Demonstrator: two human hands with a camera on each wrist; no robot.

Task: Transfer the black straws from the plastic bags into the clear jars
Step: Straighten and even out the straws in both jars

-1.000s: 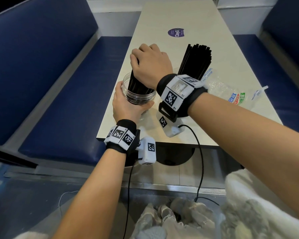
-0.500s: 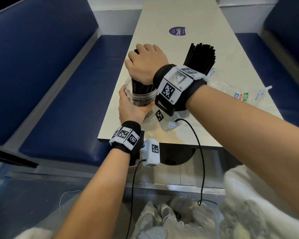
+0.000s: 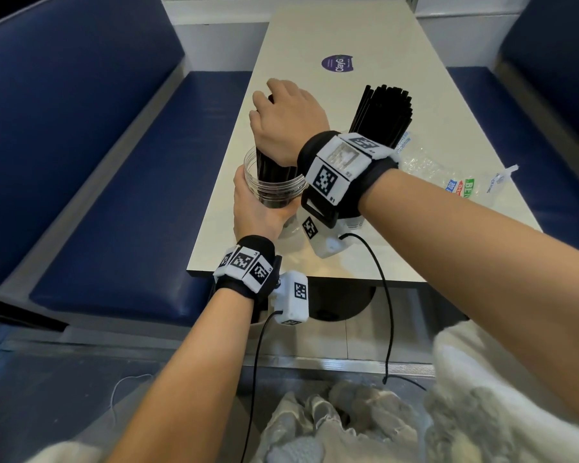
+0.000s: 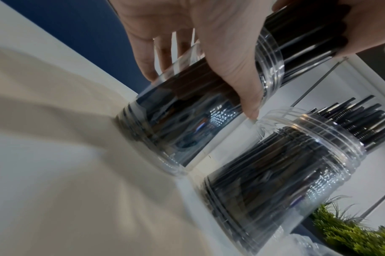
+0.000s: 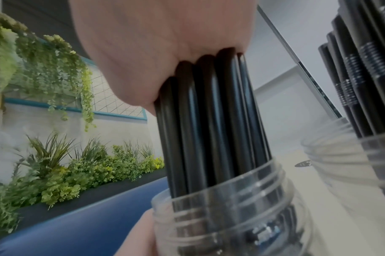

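The right hand (image 3: 290,120) grips a bundle of black straws (image 5: 211,121) standing in a clear jar (image 3: 274,192) near the desk's (image 3: 365,31) 7 o'clock corner. The left hand (image 3: 254,208) wraps around that jar. At its 3 o'clock, a second jar (image 4: 281,173) holds more straws, with an empty plastic bag (image 3: 448,177) beyond.

Cream table (image 3: 365,35) runs toward 12 o'clock, round purple sticker (image 3: 337,63) on it near the far end. Dark round table base (image 3: 341,302) shows under the near edge. Blue padded bench seats on both sides: left bench (image 3: 121,182) at 9 o'clock, right bench (image 3: 522,105) at 2 o'clock. White fluffy fabric (image 3: 502,402) at 5 o'clock, crumpled pale cloth (image 3: 335,426) at 6 o'clock. In the right wrist view, green planter foliage (image 5: 73,169) sits behind a bench back, hanging vines (image 5: 44,57) at 10 o'clock on a teal-framed wire grid (image 5: 112,104)
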